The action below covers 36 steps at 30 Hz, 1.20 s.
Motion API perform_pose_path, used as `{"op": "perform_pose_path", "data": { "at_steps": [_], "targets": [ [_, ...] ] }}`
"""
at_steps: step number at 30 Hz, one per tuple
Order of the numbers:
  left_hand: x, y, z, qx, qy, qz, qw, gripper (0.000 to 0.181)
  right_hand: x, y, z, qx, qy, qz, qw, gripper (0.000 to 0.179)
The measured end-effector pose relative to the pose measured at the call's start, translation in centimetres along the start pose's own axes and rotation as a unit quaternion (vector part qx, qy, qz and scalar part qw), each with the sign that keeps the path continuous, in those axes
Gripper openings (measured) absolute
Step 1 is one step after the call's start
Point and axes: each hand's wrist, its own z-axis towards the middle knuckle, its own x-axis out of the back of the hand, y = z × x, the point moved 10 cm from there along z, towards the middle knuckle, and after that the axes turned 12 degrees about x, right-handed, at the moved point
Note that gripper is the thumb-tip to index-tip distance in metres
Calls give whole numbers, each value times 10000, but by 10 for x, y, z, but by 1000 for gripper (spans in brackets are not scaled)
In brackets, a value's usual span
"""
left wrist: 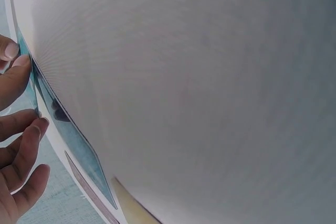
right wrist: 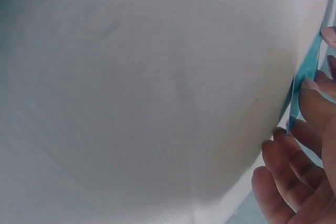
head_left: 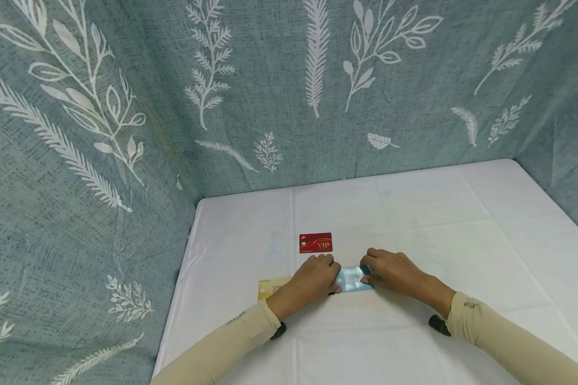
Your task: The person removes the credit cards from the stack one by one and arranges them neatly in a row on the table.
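Note:
Both hands hold a shiny light-blue card (head_left: 354,279) just over the white table. My left hand (head_left: 314,277) pinches its left end between thumb and fingers, while my right hand (head_left: 397,272) pinches the right end. In the right wrist view the blue card (right wrist: 307,77) appears nearly edge-on, tilted up from the cloth. Another blue piece (left wrist: 81,142), with a dark patch, lies below the left fingers in the left wrist view; the left hand mostly covers that spot from the head.
A red VIP card (head_left: 316,243) lies flat beyond the left hand. A yellow card (head_left: 271,287) is partly hidden under the left wrist. White cloth covers the table (head_left: 404,214), and grey-green leaf-patterned curtains (head_left: 289,96) hang behind and at the sides.

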Motion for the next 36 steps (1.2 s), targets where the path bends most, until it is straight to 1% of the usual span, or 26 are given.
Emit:
{"op": "perform_pose_path", "data": {
  "at_steps": [6,12,23,36],
  "targets": [
    [-1,-1,1,26,-83,-54,9999,44,0,0,1,32,-15,-21,10000,33],
    [1,-1,-1,-34,22,-33,10000,41,-2,2,2,-33,-100,54,9999,35],
    [2,0,-1,-81,58,-119,9999,41,-1,2,2,-26,-74,150,9999,34],
    [-3,0,0,-41,-183,-317,9993,44,-3,2,1,-89,-136,197,9997,34]
  ]
}}
